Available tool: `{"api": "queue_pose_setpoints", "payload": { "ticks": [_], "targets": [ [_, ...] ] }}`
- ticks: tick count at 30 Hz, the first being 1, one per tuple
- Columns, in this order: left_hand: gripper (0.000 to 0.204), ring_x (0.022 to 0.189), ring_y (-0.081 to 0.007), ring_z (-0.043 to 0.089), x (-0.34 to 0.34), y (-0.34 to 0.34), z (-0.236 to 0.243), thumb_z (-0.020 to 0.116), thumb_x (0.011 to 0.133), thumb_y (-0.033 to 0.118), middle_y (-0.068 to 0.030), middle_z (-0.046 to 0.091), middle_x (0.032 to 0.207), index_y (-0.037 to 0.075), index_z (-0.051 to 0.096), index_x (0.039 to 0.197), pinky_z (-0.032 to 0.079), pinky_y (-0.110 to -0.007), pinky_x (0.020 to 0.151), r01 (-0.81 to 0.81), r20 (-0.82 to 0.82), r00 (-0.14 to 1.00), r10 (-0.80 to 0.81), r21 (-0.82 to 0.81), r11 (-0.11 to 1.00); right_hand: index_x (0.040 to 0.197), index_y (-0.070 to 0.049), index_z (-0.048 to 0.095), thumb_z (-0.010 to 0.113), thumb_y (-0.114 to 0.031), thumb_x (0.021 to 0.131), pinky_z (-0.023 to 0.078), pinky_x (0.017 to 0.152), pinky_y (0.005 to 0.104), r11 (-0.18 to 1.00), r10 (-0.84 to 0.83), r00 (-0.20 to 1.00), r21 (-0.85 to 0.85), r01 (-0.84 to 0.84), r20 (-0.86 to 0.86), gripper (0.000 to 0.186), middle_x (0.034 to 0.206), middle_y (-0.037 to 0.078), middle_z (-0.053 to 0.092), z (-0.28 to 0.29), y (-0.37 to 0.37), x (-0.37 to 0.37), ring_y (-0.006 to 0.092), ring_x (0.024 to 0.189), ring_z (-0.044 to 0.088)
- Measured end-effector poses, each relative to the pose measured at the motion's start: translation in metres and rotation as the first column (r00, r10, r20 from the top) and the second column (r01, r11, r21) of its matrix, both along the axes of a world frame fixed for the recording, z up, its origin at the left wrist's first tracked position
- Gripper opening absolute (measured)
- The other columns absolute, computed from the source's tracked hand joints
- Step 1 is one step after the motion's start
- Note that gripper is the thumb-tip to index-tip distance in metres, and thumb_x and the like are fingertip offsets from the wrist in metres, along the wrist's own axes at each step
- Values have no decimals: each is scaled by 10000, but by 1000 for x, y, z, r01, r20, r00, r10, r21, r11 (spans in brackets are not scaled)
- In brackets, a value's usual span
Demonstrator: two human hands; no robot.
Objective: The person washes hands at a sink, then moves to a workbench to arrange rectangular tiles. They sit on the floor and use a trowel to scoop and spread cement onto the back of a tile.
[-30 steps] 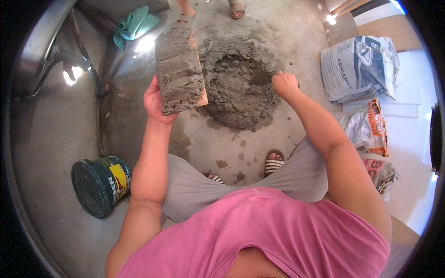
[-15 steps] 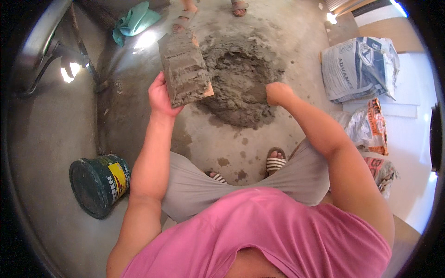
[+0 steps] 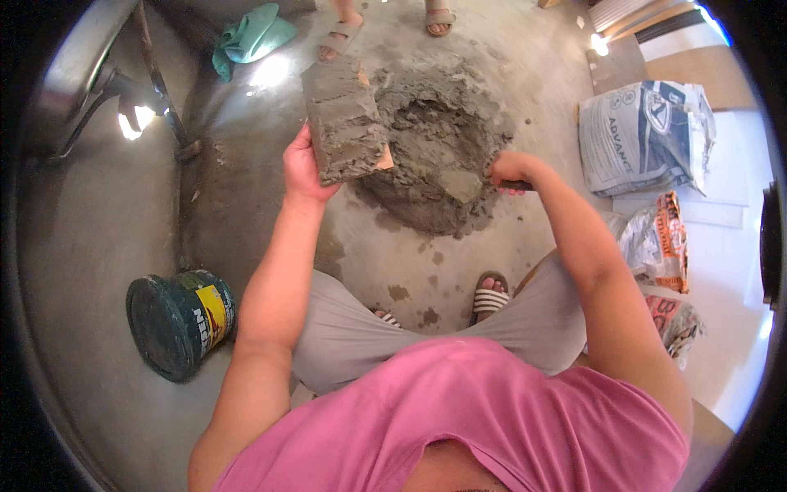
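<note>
My left hand (image 3: 308,168) is closed on the near left edge of a flat board (image 3: 385,160) spread with wet grey mortar (image 3: 344,123). Bare wood shows at its right corner. Over the right side of a mortar heap (image 3: 447,90) on the floor, my right hand (image 3: 512,170) is closed round the dark handle of a trowel (image 3: 518,186). The trowel's blade, smeared grey, lies against the mortar and is hard to tell from it. The heap has a hollow in its middle, and the board hangs above its left edge.
A dark green lidded bucket (image 3: 176,324) lies at the left. On the right are a large cement bag (image 3: 643,139) and crumpled bags (image 3: 652,238). Another person's sandaled feet (image 3: 340,37) stand beyond the heap, near a green cloth or plastic sheet (image 3: 256,37).
My right hand has turned, so the trowel handle now shows. Everything has shifted slightly right and down in the picture. The board stays in my left hand.
</note>
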State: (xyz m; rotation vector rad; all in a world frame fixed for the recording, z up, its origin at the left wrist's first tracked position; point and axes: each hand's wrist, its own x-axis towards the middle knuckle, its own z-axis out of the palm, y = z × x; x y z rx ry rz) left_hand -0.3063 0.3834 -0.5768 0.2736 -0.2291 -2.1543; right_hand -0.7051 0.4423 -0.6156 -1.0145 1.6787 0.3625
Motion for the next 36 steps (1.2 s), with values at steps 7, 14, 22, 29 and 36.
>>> {"api": "queue_pose_setpoints", "payload": {
  "ticks": [7, 14, 22, 29, 36],
  "targets": [
    [467, 1220, -368, 583, -11, -4, 14, 368, 1031, 296, -183, 588, 1347, 8, 520, 1366, 439, -520, 1071, -22, -32, 999, 21, -12, 1000, 885, -29, 635, 660, -87, 770, 469, 496, 310, 876, -199, 939, -378, 298, 279, 132, 719, 51, 641, 96, 4, -20, 148, 575, 598],
    [485, 1241, -364, 568, -35, 1, 41, 324, 1047, 296, -193, 567, 1369, -4, 486, 1391, 436, -518, 1073, 146, -245, 958, -149, -31, 989, 1099, -14, 534, 710, 33, 784, 490, 641, 302, 502, -71, 653, -539, 676, 754, 364, 849, 34, 577, 101, 10, 33, 130, 697, 578],
    [494, 1232, -356, 577, -63, 21, 64, 316, 1054, 318, -195, 572, 1362, -6, 493, 1382, 440, -509, 1071, 229, -302, 928, -218, -1, 973, 1165, -27, 501, 709, 12, 819, 482, 855, 314, 191, -58, 896, -876, 444, 441, 406, 1044, 87, 606, 57, 2, 104, 181, 972, 580],
    [485, 1220, -349, 586, -63, 17, 56, 316, 1057, 321, -183, 580, 1356, 4, 503, 1372, 456, -499, 1061, 186, -268, 946, -180, -3, 982, 1100, -31, 492, 685, 17, 833, 501, 797, 326, 30, -53, 961, -962, 272, 270, 332, 991, 98, 603, 32, 2, 107, 181, 903, 596],
    [480, 1216, -343, 589, -38, 3, 58, 317, 1061, 320, -171, 586, 1346, 15, 485, 1391, 468, -505, 1045, 67, -154, 985, -74, -50, 997, 1079, -22, 586, 706, -61, 808, 492, 768, 386, 61, -202, 975, -992, 112, 98, 299, 935, 137, 578, 32, 6, 34, 293, 840, 592]
  ]
}}
